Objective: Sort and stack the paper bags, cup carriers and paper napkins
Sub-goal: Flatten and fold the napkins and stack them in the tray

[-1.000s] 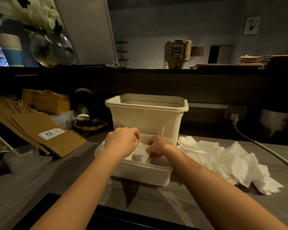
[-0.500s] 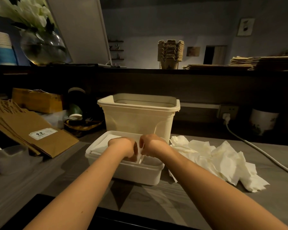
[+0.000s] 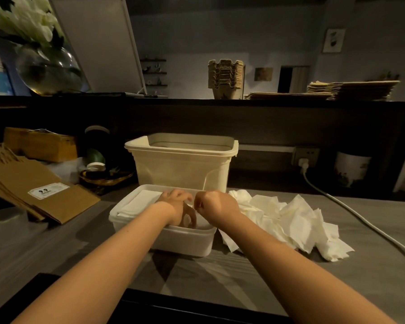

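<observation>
A shallow white container (image 3: 185, 242) stands in front of me with folded paper napkins (image 3: 138, 202) stacked in its left half. My left hand (image 3: 177, 206) reaches down into its right half, fingers pointing down onto a napkin there. My right hand (image 3: 216, 205) hovers close beside it with fingers curled, pinching that napkin's edge, which is mostly hidden. A loose pile of crumpled napkins (image 3: 290, 220) lies to the right. Brown paper bags (image 3: 33, 183) lie fanned at the left. On the shelf stand stacked cup carriers (image 3: 225, 78) and a pile of flat bags (image 3: 351, 90).
A taller cream tub (image 3: 182, 160) stands right behind the container. A white cable (image 3: 360, 218) runs from a wall socket across the right of the counter. A cardboard box (image 3: 40, 143), a small dish of items (image 3: 105, 176) and a clear plastic tub (image 3: 5, 220) sit at the left.
Both hands have come together and lowered into the right half of the shallow container, pushing the napkin down. The view has shifted a little to the right.
</observation>
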The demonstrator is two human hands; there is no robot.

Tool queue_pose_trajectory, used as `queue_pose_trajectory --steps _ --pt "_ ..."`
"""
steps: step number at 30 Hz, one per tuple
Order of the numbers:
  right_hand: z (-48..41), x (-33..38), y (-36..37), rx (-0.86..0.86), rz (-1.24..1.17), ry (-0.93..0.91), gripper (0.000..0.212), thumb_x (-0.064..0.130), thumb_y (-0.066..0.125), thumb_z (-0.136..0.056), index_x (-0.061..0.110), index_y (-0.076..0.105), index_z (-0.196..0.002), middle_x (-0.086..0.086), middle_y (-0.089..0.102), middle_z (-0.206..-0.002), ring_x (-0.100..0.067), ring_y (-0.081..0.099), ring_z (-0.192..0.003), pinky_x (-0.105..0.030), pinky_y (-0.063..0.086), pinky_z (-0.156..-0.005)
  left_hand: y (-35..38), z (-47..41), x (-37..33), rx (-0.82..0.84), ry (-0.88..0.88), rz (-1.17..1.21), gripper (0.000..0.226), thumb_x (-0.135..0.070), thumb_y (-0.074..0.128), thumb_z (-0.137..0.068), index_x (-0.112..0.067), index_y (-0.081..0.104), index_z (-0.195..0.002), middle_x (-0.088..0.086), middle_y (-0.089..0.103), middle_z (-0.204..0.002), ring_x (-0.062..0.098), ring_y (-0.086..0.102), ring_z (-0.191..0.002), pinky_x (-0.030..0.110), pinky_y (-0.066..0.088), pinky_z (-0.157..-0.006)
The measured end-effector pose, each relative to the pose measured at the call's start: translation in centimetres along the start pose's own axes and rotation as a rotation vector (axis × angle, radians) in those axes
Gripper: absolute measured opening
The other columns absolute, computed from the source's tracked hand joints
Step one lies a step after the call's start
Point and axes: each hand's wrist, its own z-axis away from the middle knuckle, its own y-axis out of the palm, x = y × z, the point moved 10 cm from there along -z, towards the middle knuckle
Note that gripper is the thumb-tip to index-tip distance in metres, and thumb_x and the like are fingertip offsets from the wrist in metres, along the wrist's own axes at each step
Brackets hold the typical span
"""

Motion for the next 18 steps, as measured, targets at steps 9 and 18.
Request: queue_pose_trajectory --steps 9,18 --pt "-0.4 -1.3 1.1 0.04 -0.041 0.073 0.017 0.023 0.053 -0.093 0.019 0.064 -0.105 -0.005 0.064 -0.102 -0.022 0.063 -0.087 -0.037 0.055 -0.08 -0.3 0.3 -1.3 0.017 0.048 -0.065 0.057 -0.017 0.057 -0.09 -0.028 0.034 -0.141 -0.003 0.016 -0.151 0.025 0.028 -0.134 0.031 0.029 -0.106" --pt "1.9 -1.8 -3.3 -0.218 -0.3 0.023 0.02 0.028 0.055 -0.092 0.018 0.065 -0.106 0.0 0.067 -0.103 -0.015 0.061 -0.095 -0.034 0.052 -0.082 -3.8 0.7 -2.4 -0.189 0.13 0.101 0.021 -0.037 0.061 -0.087 -0.036 0.06 -0.108 -0.006 0.044 -0.134 0.019 0.045 -0.12 0.037 0.044 -0.095"
